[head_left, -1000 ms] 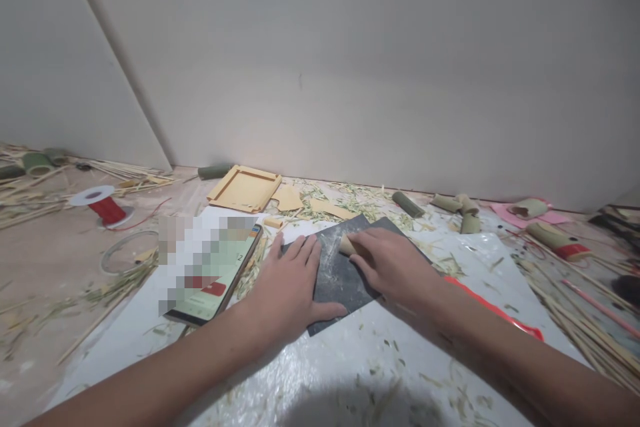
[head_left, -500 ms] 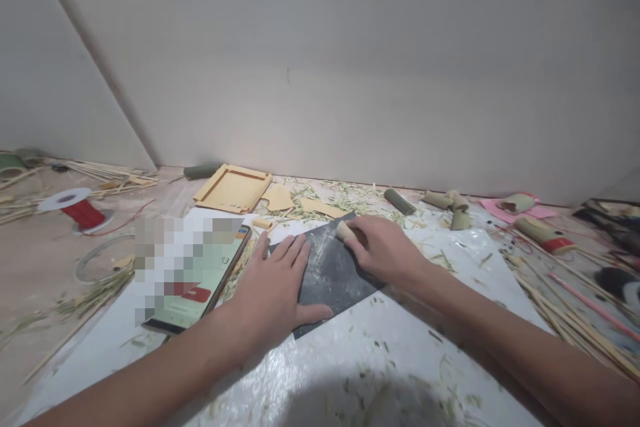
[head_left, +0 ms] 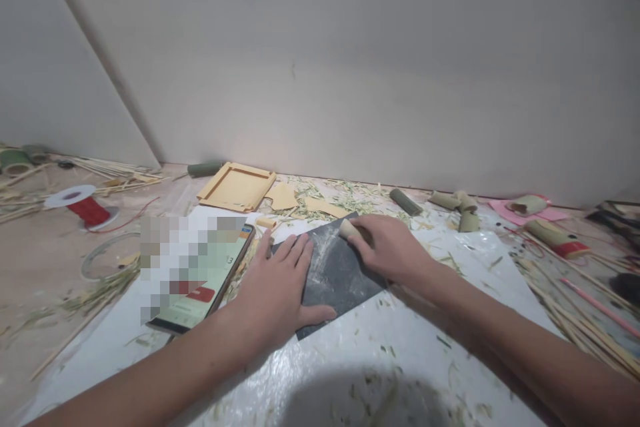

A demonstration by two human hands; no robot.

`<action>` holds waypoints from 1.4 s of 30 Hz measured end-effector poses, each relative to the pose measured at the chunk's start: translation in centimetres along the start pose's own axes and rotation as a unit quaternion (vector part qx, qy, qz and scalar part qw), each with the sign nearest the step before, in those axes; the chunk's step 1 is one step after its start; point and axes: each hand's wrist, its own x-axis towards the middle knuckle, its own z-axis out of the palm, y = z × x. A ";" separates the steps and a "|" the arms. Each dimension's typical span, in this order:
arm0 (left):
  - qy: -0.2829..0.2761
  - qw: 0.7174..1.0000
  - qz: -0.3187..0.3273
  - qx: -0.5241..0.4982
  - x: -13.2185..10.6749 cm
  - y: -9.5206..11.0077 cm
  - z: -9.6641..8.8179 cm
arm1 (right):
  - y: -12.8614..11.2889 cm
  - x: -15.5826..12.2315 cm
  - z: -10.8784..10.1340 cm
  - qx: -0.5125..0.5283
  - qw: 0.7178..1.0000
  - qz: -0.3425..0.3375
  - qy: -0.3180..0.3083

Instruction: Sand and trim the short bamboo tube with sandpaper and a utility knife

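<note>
A dark grey sheet of sandpaper (head_left: 330, 280), dusted with pale powder, lies on the white plastic-covered paper (head_left: 240, 387). My left hand (head_left: 277, 287) rests flat on its left side, fingers stretched and thumb out to the right. With fingers wrapped round it, my right hand (head_left: 390, 247) grips a short pale piece of bamboo (head_left: 346, 230) against the sheet's far right part. Much of that piece is hidden by the fingers. Left of my left hand lies a phone (head_left: 210, 283) with a lit screen, partly pixelated.
A shallow yellow wooden frame (head_left: 237, 187) lies near the wall beside green shavings. At left stands a spool of red cord (head_left: 93, 211). Short bamboo tubes (head_left: 406, 202) lie along the back; thin bamboo sticks (head_left: 590, 327) and a pink stick lie at right.
The whole view has shifted slightly, so things appear a little further right. Both hands keep nearly the same places on the sandpaper, the right still holding the bamboo piece.
</note>
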 end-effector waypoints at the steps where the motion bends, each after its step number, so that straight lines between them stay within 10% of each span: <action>1: -0.004 1.000 -0.001 0.001 0.0 0.0 0.0 | 0.7 0.4 0.0 -0.006 1.000 0.007 0.004; 15: -0.007 1.000 -0.003 0.007 0.1 0.2 -0.2 | 0.8 0.9 0.3 -0.096 0.995 -0.011 0.004; 42: -0.010 1.000 0.004 0.010 -0.6 0.2 -0.3 | -1.9 -1.0 -0.1 0.076 0.996 -0.035 -0.033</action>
